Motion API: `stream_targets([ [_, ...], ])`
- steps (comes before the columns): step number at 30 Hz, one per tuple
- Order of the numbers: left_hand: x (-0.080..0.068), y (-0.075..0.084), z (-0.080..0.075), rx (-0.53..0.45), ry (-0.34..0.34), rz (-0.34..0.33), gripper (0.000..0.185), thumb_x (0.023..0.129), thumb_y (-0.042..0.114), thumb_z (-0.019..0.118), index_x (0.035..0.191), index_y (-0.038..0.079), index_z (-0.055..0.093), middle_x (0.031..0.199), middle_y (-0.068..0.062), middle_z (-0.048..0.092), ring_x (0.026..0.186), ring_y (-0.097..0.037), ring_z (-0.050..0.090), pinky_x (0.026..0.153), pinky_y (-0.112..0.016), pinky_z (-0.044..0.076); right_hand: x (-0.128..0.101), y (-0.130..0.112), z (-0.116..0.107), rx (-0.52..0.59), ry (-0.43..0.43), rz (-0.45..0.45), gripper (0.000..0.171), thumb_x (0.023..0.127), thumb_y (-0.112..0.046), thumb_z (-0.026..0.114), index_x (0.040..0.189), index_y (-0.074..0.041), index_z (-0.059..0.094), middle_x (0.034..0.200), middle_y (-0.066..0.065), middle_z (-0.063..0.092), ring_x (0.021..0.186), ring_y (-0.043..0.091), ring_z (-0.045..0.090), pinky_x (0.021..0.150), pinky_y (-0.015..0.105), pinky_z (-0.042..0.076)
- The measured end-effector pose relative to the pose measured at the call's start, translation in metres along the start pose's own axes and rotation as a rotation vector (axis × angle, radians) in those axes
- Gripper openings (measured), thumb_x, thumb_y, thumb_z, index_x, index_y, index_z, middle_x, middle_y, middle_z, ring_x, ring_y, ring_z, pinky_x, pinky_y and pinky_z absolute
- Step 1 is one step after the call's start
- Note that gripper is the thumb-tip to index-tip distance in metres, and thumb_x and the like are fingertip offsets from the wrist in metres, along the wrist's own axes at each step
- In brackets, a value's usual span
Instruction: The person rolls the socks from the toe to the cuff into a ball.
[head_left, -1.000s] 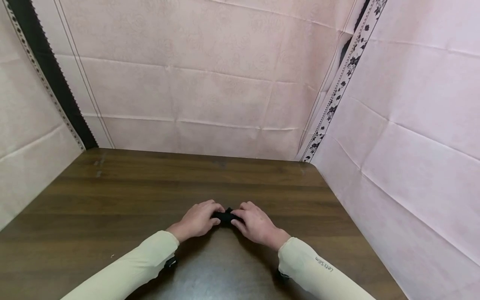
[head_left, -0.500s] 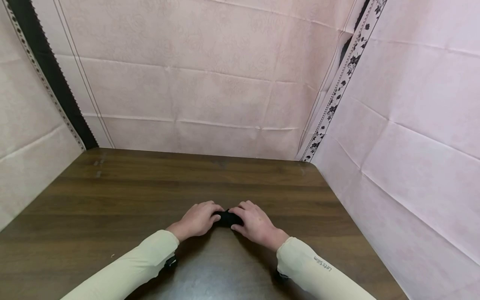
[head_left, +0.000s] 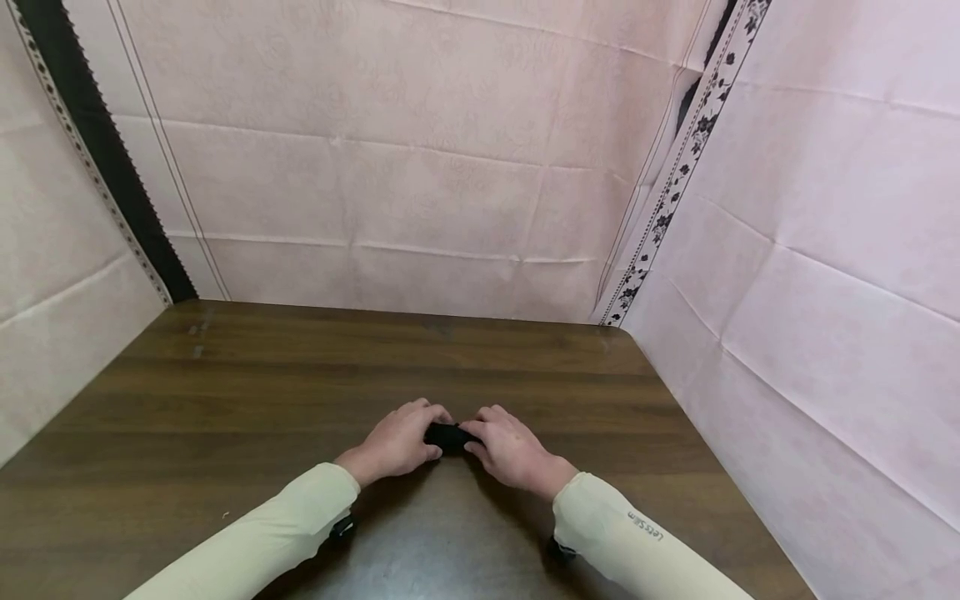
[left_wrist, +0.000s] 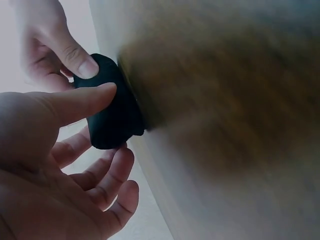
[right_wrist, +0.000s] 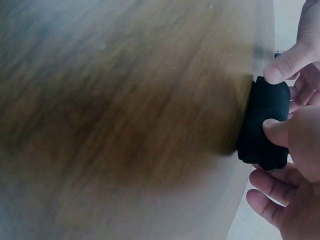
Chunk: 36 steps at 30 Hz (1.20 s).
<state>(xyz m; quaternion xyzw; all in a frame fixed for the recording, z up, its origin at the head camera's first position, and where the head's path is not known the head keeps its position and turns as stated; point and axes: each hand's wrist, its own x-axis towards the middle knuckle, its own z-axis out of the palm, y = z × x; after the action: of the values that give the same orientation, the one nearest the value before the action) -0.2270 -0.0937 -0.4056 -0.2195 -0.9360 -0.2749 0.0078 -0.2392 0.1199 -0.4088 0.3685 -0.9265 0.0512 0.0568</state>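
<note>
A small roll of black cloth (head_left: pixel 448 438) lies low over the middle of the table, between my two hands. My left hand (head_left: pixel 399 439) grips its left end, thumb on the near side and fingers over the far side. At the other end, my right hand (head_left: pixel 514 447) pinches the roll between thumb and fingers. In the left wrist view the thumb presses on the black cloth (left_wrist: pixel 114 117), which looks compact and thick. The right wrist view shows both thumbs on the roll (right_wrist: pixel 264 112), with a folded, uneven edge at its end.
The brown wood-grain table (head_left: pixel 300 358) stretches out on all sides of the hands. Pale pink cloth sheets (head_left: pixel 420 183) hang behind it and at both sides. A tiny white speck (head_left: pixel 225 515) lies at the left.
A small peak of cloth stuck up from the roll a second ago; its top now looks smoother. My fingers have shifted slightly on it, and both arms stay nearly in place.
</note>
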Motion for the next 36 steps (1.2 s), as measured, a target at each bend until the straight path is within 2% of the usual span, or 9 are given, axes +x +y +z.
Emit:
stream_targets([
  [4, -0.0002, 0.0, 0.0017, 0.009, -0.006, -0.007, 0.036, 0.083, 0.012, 0.083, 0.116, 0.016, 0.068, 0.11, -0.004, 0.061, 0.102, -0.026, 0.059, 0.093, -0.05, 0.047, 0.0013, -0.001, -0.0011, 0.013, -0.037, 0.021, 0.03, 0.101, -0.026, 0.063, 0.127, -0.013, 0.067, 0.103, 0.0, 0.06, 0.094, 0.015, 0.054, 0.085, 0.031, 0.05],
  [10, -0.0004, -0.0014, 0.0026, 0.024, -0.003, 0.009, 0.031, 0.087, 0.011, 0.08, 0.114, 0.015, 0.067, 0.109, -0.005, 0.063, 0.106, -0.028, 0.06, 0.096, -0.052, 0.045, 0.0019, -0.0011, -0.0011, 0.05, -0.074, 0.041, 0.029, 0.104, -0.025, 0.059, 0.127, -0.01, 0.065, 0.103, 0.0, 0.059, 0.096, 0.016, 0.053, 0.086, 0.033, 0.049],
  [17, -0.001, -0.0028, 0.0028, 0.031, -0.013, 0.017, 0.026, 0.091, 0.012, 0.075, 0.116, 0.011, 0.067, 0.11, -0.007, 0.066, 0.106, -0.028, 0.062, 0.096, -0.054, 0.043, 0.0001, 0.0009, 0.0038, 0.084, -0.01, 0.037, 0.027, 0.104, -0.028, 0.058, 0.125, -0.012, 0.063, 0.111, 0.0, 0.063, 0.1, 0.016, 0.056, 0.091, 0.034, 0.049],
  [23, -0.0026, -0.0035, 0.0034, 0.051, -0.036, 0.024, 0.024, 0.094, 0.014, 0.072, 0.118, 0.01, 0.067, 0.111, -0.008, 0.067, 0.106, -0.029, 0.062, 0.095, -0.054, 0.044, -0.0004, 0.0014, 0.0053, 0.058, 0.038, 0.023, 0.035, 0.097, -0.036, 0.069, 0.125, -0.015, 0.064, 0.112, 0.0, 0.063, 0.1, 0.015, 0.055, 0.09, 0.035, 0.049],
  [30, -0.0028, -0.0037, 0.0051, 0.059, -0.055, 0.018, 0.026, 0.096, 0.016, 0.07, 0.12, 0.008, 0.066, 0.112, -0.008, 0.066, 0.108, -0.029, 0.062, 0.095, -0.054, 0.043, 0.0004, 0.0007, 0.0065, 0.008, 0.054, -0.001, 0.037, 0.094, -0.034, 0.074, 0.123, -0.013, 0.066, 0.108, 0.001, 0.062, 0.099, 0.016, 0.056, 0.09, 0.035, 0.05],
  [36, -0.0015, -0.0033, 0.0038, 0.012, -0.055, -0.013, 0.032, 0.091, 0.019, 0.076, 0.12, 0.009, 0.067, 0.113, -0.008, 0.065, 0.106, -0.028, 0.06, 0.097, -0.054, 0.042, 0.0011, 0.0001, 0.0041, 0.036, 0.025, 0.011, 0.034, 0.096, -0.032, 0.07, 0.124, -0.012, 0.067, 0.108, 0.001, 0.062, 0.098, 0.016, 0.055, 0.089, 0.035, 0.05],
])
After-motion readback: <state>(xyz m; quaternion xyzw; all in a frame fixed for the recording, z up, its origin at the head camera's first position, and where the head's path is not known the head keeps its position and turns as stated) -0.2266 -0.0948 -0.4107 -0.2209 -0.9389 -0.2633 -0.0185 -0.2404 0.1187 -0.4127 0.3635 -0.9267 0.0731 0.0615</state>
